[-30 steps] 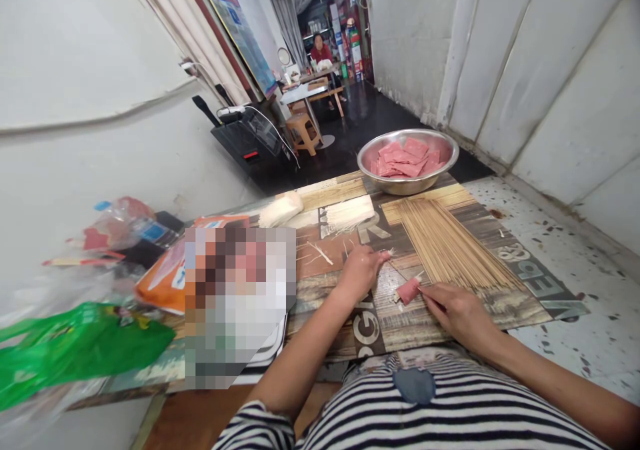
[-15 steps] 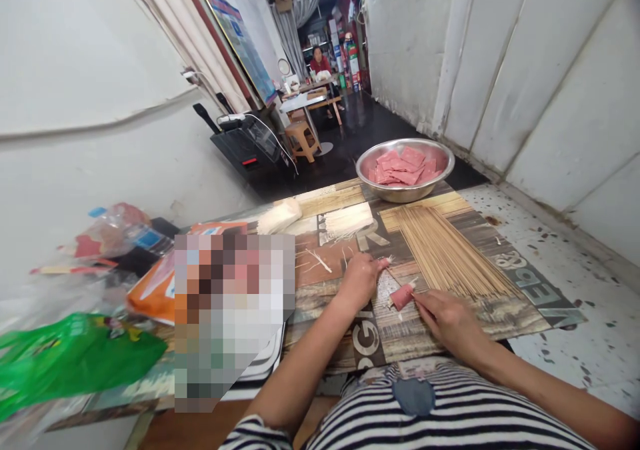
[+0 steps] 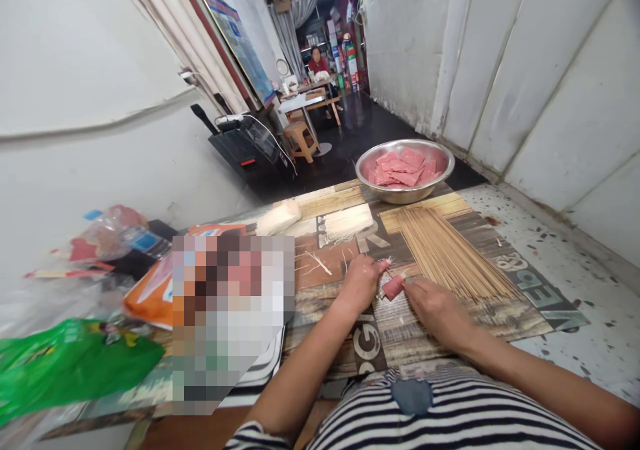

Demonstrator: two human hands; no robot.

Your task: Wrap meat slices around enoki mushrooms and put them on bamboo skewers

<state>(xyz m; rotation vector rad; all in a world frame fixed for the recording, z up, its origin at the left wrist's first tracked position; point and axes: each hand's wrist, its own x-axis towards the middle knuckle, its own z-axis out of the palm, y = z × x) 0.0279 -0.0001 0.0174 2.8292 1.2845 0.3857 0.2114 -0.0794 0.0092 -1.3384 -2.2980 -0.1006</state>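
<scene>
My right hand [image 3: 436, 309] rests on the table with its fingers pressed to a small pink meat roll [image 3: 393, 287]. Just left of it, my left hand [image 3: 361, 279] is curled closed, touching the roll's left end, with thin white strands showing at its fingertips. A fan of bamboo skewers [image 3: 445, 253] lies to the right of both hands. White enoki mushroom bundles [image 3: 347, 221] lie beyond my left hand. A steel bowl [image 3: 440, 171] of pink meat slices [image 3: 403, 168] stands at the table's far edge.
A wrapped white bundle [image 3: 279, 217], an orange packet [image 3: 153, 291], a green plastic bag [image 3: 70, 363] and clear bags [image 3: 107, 237] crowd the left side. Beyond the table stand a black appliance [image 3: 250, 149], a wooden stool [image 3: 303, 139] and a seated person [image 3: 318, 63] far back.
My right hand has rolled the pink meat roll leftward across the table until it meets my left hand. My left hand stayed in place.
</scene>
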